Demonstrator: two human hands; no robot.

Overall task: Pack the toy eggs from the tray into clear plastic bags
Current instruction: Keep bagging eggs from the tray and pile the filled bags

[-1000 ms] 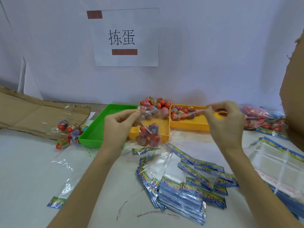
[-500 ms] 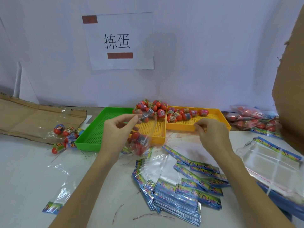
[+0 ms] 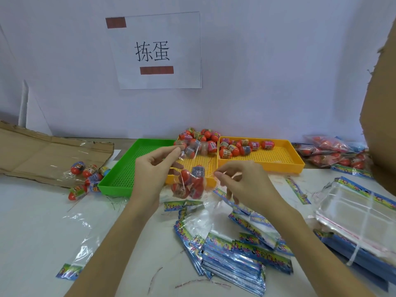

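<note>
While held, bag (image 3: 188, 181) shows three eggs (image 3: 198, 172).

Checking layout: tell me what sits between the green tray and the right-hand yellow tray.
Head view: another yellow tray with toy eggs heaped at its back.

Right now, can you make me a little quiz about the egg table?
1. True or false: the green tray has toy eggs in it.
2. Which hand pinches the top of the clear bag of eggs: A) left hand B) right hand?
3. Fill in: loose eggs sit piled at the back of the two ______ trays.

Key: 1 false; 2 A; 3 yellow.
</note>
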